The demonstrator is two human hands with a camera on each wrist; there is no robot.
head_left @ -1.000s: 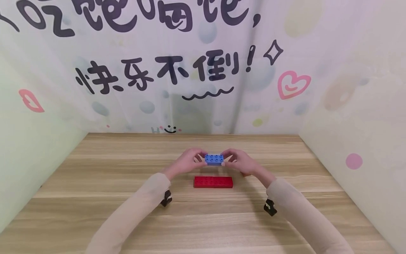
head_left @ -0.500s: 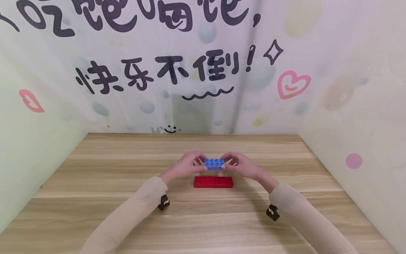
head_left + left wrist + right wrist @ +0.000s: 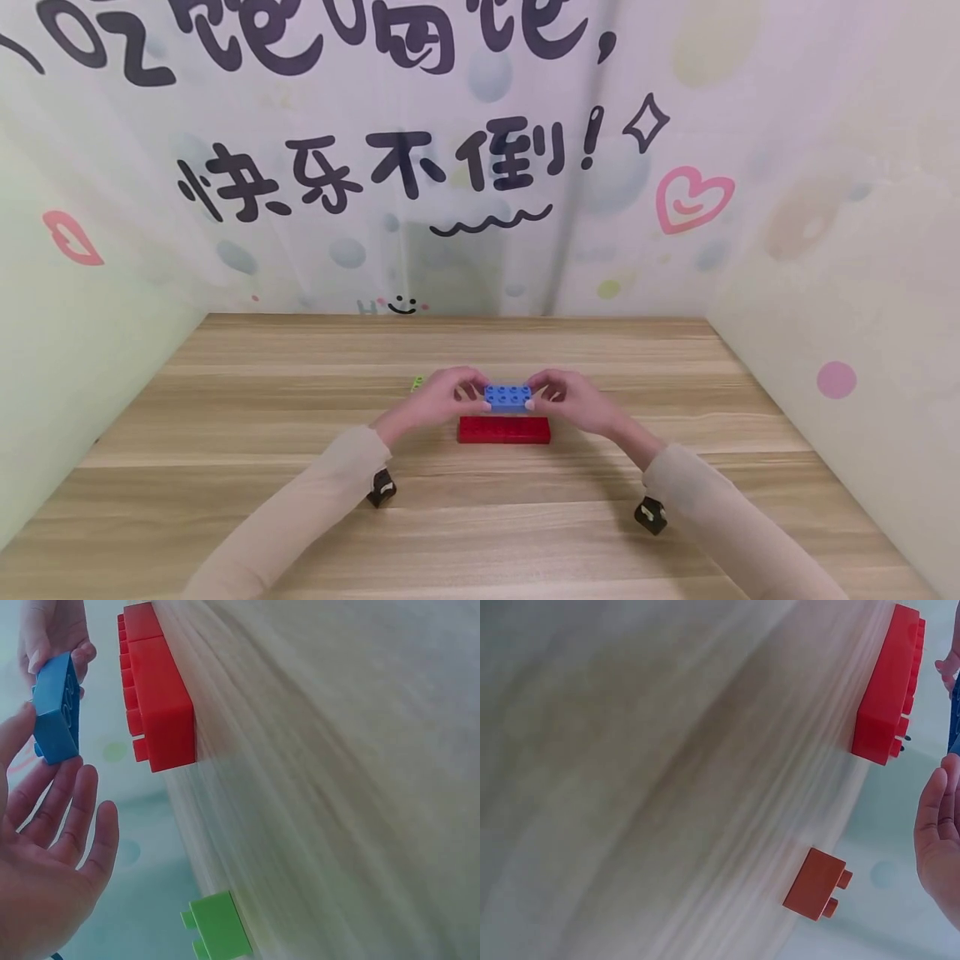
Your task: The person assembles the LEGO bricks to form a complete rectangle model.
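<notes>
A blue toy building brick (image 3: pixel 507 398) with studs on top is held level above the table by both hands. My left hand (image 3: pixel 442 395) pinches its left end between thumb and fingertips; the left wrist view shows this grip on the blue brick (image 3: pixel 54 709). At the opposite end, my right hand (image 3: pixel 573 400) pinches it the same way. Just below and nearer to me lie two red bricks (image 3: pixel 504 431) end to end, forming one long row on the table. A gap separates the blue brick from the red bricks (image 3: pixel 161 697) in the left wrist view.
A green brick (image 3: pixel 417 382) sits on the wooden table (image 3: pixel 480 517) behind my left hand, partly covered by it. In the right wrist view an orange-brown brick (image 3: pixel 815 884) stands on the right side. A printed curtain (image 3: pixel 480 267) closes off the back.
Both hands have brought the blue brick nearer to me, closer to the red bricks. The green brick has come into sight behind the left hand, and the orange-brown one is now hidden in the head view.
</notes>
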